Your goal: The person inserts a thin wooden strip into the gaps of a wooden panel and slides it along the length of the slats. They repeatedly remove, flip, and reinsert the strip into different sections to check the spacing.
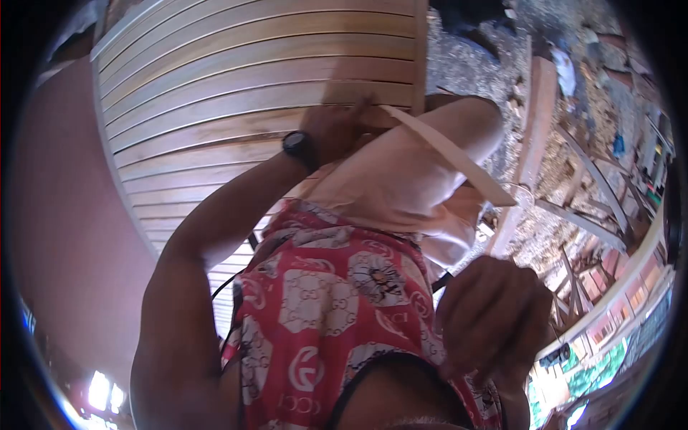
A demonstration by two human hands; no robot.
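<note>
My left hand, with a dark watch on its wrist, is over the slatted wooden panel. Its fingers are bent around the near end of a thin, pale wooden strip, partly in shadow. The strip slants across my bent leg and tapers toward my hand, its wider end out past the knee. Close to the camera, at the lower right, my right hand is raised in front of my shirt with its fingers curled in. Whatever it may hold is hidden.
A smooth brown surface curves along the left. On the right, a long wooden beam lies on ground strewn with shavings, with several loose wood pieces beyond. Dark items are at the top.
</note>
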